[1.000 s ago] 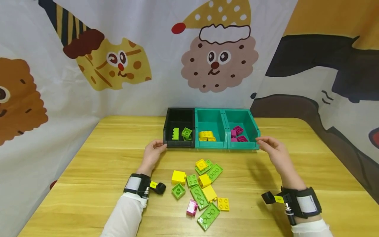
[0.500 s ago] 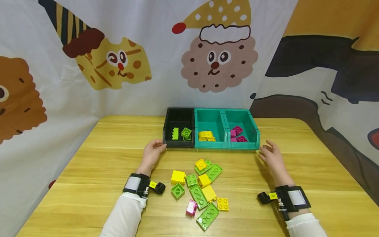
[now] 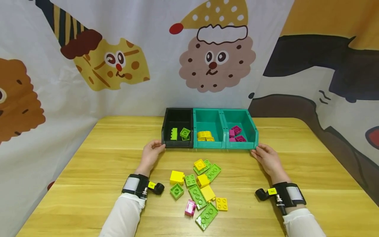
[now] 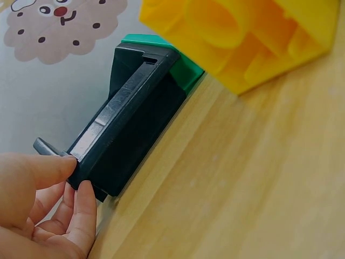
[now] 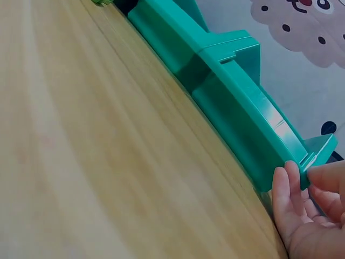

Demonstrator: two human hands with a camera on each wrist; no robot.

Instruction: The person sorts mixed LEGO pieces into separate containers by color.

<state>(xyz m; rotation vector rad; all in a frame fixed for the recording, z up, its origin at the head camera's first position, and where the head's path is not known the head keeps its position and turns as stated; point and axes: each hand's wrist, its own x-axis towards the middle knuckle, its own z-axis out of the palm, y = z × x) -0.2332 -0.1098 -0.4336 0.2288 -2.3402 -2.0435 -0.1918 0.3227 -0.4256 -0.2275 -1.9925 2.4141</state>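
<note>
Three storage bins stand side by side at the table's back. My left hand [image 3: 149, 156] pinches the front left corner of the black bin [image 3: 178, 144], thumb at the upper edge and fingers at the front wall [image 4: 145, 140]. At the row's other end my right hand [image 3: 267, 161] pinches the front right corner of the right teal bin [image 3: 242, 145], its fingertips [image 5: 291, 172] on the front wall. Green bricks [image 3: 174, 134] lie in the black bin, yellow bricks [image 3: 204, 134] in the middle teal bin [image 3: 209, 144], and magenta bricks [image 3: 240, 138] in the right one.
In front of the bins lies a loose group of toy bricks: green plates [image 3: 206, 216], yellow bricks [image 3: 176, 177] and one pink brick [image 3: 190, 208]. A yellow brick [image 4: 253, 38] looms close in the left wrist view. A printed cloth [image 3: 165, 72] hangs behind the table [image 3: 97, 184].
My right hand came off the right teal bin's corner, fingers apart from it half a second ago, and now pinches that corner again, slightly lower. The left hand has stayed at its corner.
</note>
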